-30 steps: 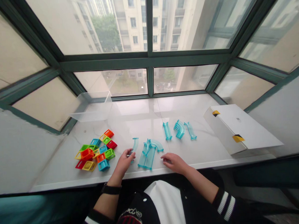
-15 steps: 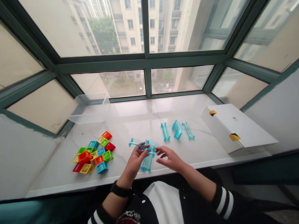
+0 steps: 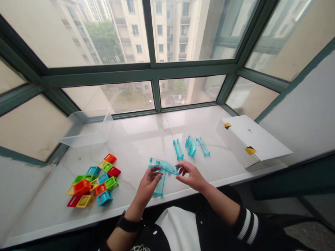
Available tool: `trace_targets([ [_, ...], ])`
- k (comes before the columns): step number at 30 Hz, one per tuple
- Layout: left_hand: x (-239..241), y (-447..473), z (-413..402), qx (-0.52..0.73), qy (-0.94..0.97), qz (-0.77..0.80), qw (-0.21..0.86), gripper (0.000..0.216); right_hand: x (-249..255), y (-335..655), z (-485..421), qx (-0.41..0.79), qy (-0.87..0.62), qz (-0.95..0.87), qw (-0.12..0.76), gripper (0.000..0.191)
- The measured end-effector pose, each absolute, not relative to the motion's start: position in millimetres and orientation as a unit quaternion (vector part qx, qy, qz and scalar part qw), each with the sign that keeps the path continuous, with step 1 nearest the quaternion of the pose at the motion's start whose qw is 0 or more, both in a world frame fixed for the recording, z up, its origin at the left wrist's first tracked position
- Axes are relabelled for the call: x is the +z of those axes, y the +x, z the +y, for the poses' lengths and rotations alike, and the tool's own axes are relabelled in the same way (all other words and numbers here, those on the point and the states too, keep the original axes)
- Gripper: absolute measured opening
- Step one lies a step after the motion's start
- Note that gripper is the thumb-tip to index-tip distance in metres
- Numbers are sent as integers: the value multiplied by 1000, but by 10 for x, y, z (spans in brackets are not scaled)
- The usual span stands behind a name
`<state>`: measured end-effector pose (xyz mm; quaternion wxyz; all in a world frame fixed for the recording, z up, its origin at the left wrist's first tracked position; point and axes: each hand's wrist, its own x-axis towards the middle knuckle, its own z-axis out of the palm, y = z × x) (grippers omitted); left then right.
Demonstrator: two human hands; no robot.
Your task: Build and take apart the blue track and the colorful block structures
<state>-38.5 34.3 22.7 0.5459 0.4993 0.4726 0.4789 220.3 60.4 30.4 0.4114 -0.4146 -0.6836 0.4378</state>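
My left hand and my right hand both pinch a curved, clear blue track piece, one at each end, just above the white sill. Under it a straight blue track piece lies on the sill by my left fingers. Three more blue track pieces lie in a row farther back to the right. A heap of coloured square frames in red, orange, green, yellow and blue lies to the left of my left hand.
A clear plastic tub stands at the back left of the marble sill. A white cardboard box with yellow tape sits at the right. Window frames close off the back and sides.
My left hand picked the curved blue piece off the sill and carried it to the right. My right hand rose and took hold of its other end. The view shifted.
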Motion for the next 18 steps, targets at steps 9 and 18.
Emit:
trace_targets([
  [9, -486, -1083, 318, 388, 634, 640, 193, 44, 389, 3267, 906, 269, -606, -495, 562, 52],
  [18, -1022, -1178, 260, 334, 682, 642, 108, 48, -99, 3811, 1327, 122, -760, -476, 425, 56],
])
